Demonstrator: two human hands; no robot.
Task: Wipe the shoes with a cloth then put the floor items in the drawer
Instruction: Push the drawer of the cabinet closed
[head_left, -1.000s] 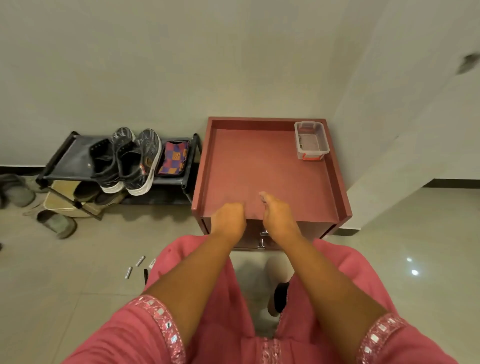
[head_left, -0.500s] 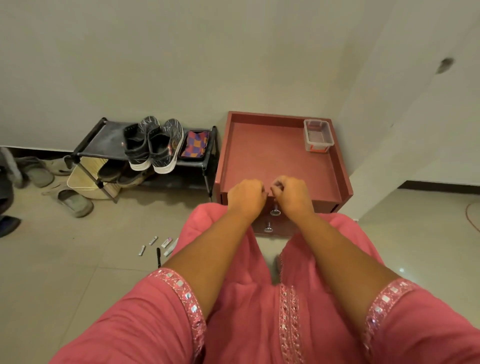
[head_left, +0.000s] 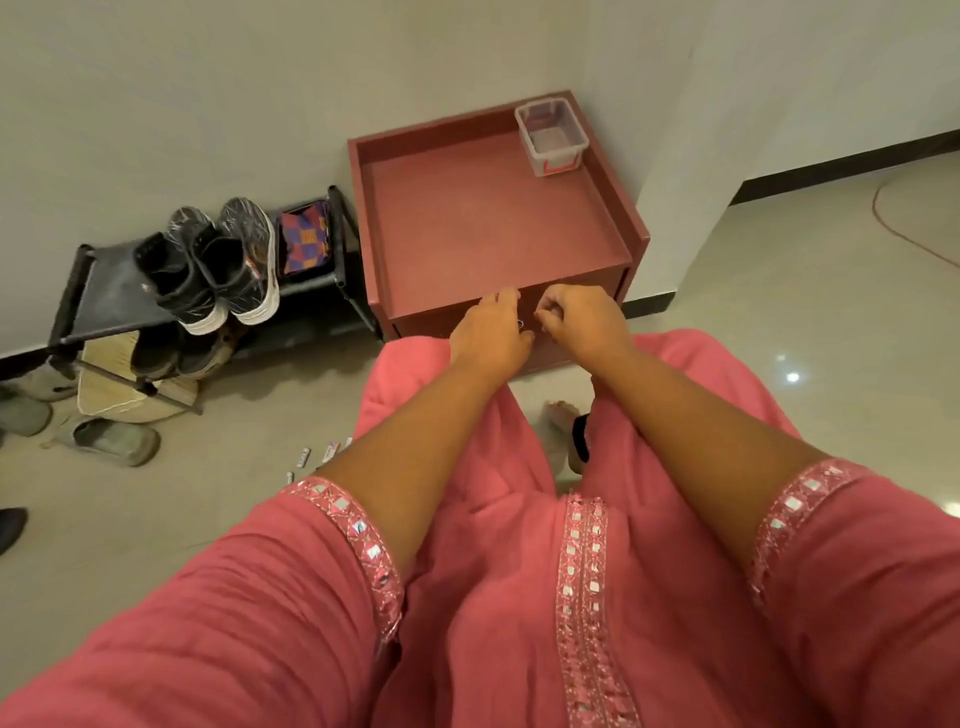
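Both hands meet at the front of the top drawer (head_left: 540, 340) of the red bedside cabinet (head_left: 498, 234). The left hand (head_left: 488, 332) has its fingers curled over the drawer's upper edge beside a small metal knob (head_left: 521, 325), and the right hand (head_left: 576, 322) is curled tight just right of that knob. Whether either grip actually pinches the knob I cannot tell, since the fingers hide it; the drawer looks closed or barely started.

The step in hand seems to be opening the drawer. To do it well, I would draw the knob straight back toward the body, level and steady so the drawer does not bind, and open it wide enough to take the small things from the floor.

Those floor items (head_left: 311, 457), several small cylinders and a little packet, lie on the tiled floor (head_left: 171, 519) near the left sleeve (head_left: 291, 597), well apart from the cabinet. The dark sneakers (head_left: 213, 270) stand on a black shoe rack (head_left: 93, 306) left of the cabinet, with a chequered cloth (head_left: 304, 244) beside them.

The cabinet's top surface has a raised rim and carries a clear plastic box (head_left: 551, 136) in its far right corner. Sandals (head_left: 114, 441) sit by the rack, under pale walls.
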